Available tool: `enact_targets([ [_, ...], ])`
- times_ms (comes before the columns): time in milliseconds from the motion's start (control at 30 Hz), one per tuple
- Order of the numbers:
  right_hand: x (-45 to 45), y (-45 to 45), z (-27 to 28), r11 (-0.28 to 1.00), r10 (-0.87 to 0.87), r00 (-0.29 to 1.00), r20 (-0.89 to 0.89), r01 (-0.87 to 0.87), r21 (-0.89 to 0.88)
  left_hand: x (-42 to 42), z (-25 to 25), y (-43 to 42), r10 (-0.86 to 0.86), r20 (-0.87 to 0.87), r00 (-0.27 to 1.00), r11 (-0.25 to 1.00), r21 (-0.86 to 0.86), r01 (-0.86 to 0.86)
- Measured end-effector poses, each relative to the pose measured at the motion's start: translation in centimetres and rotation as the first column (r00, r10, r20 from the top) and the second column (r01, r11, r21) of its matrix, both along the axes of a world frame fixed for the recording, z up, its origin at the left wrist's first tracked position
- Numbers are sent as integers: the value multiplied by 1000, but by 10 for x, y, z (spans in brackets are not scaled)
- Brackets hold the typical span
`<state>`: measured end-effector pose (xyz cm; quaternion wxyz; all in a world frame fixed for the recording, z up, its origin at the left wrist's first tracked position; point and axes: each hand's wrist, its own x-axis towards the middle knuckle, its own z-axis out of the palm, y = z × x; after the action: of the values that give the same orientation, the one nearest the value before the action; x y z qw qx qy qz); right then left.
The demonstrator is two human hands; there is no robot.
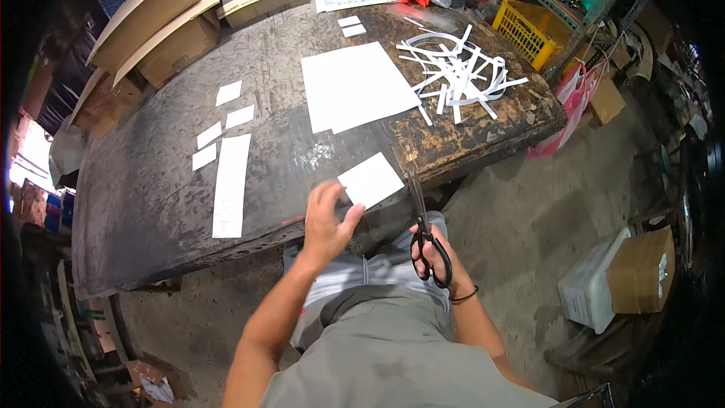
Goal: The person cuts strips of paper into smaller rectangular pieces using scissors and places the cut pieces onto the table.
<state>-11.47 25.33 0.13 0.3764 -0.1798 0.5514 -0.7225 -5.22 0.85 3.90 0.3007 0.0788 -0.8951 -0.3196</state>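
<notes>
My right hand (442, 258) is wrapped around the black handles of a pair of scissors (420, 215). The blades point away from me, just past the table's front edge and close to a white paper piece (371, 181). That piece lies near the front edge. At its left side is my left hand (328, 219), fingers curved and apart, the thumb at the paper's lower corner; nothing is gripped in it. Further left lies a long white paper strip (231, 189), with several small white paper cards (240, 117) beyond it.
Large white sheets (355, 87) lie mid-table, beside a tangled heap of paper strips (464, 75). Two small cards (352, 26) rest behind. Cardboard boxes (170, 38) line the back left. A yellow crate (529, 34) and a pink bag (570, 106) are at the right.
</notes>
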Motion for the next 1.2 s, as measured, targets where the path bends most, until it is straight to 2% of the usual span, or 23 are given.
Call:
enact_targets([
  [33, 0, -1, 1, 1000, 0, 1000, -11, 0, -1, 9, -11, 12, -3, 2, 1000, 1000, 2, 3],
  [67, 1, -1, 2, 1000, 1, 1000, -18, -1, -6, 18, -26, 24, 9, 130, 991, 880, 469, -70],
  [100, 1, -2, 2, 1000, -1, 1000, -14, 1, -2, 22, -31, 33, -39, 252, 967, 550, 813, -189],
  [133, 2, -2, 2, 1000, 6, 999, -36, -5, 15, 21, -33, 36, -38, 254, 966, 544, 817, -193],
  [167, 2, -2, 2, 999, 18, 998, -60, -16, 32, 15, -29, 37, -85, 271, 959, 254, 936, -242],
  [200, 2, -3, 3, 999, 29, 998, -60, -26, 39, 9, -26, 37, -132, 267, 955, -60, 959, -277],
  [233, 3, -3, 5, 997, 38, 996, -86, -33, 65, 2, -27, 35, -122, 266, 956, -69, 959, -276],
  [333, 8, -3, 9, 992, 71, 990, -123, -58, 110, -15, -36, 33, -114, 251, 961, 59, 968, -246],
  [367, 10, -2, 11, 990, 83, 988, -133, -67, 124, -14, -33, 33, -107, 249, 963, 54, 968, -245],
  [433, 14, -2, 12, 985, 116, 985, -128, -98, 142, -10, -25, 33, -39, 242, 969, 145, 961, -234],
  [567, 25, -4, 7, 963, 204, 973, -105, -180, 199, 17, -33, 22, 64, 215, 974, 128, 967, -222],
  [667, 33, -11, 11, 929, 278, 957, -85, -245, 278, 31, -39, 17, 114, 222, 968, 86, 969, -232],
  [767, 39, -12, 0, 918, 311, 948, -70, -281, 279, 34, -42, 17, 159, 186, 970, 24, 981, -192],
  [1033, 45, -18, -4, 867, 345, 930, -126, -265, 422, 36, -48, 14, 192, 130, 973, -33, 991, -126],
  [1100, 44, -24, -3, 852, 386, 889, -247, -240, 465, 35, -47, 14, 187, 119, 975, -39, 993, -114],
  [1200, 43, -29, -8, 839, 422, 858, -292, -248, 484, 35, -44, 15, 200, 94, 975, -45, 995, -87],
])
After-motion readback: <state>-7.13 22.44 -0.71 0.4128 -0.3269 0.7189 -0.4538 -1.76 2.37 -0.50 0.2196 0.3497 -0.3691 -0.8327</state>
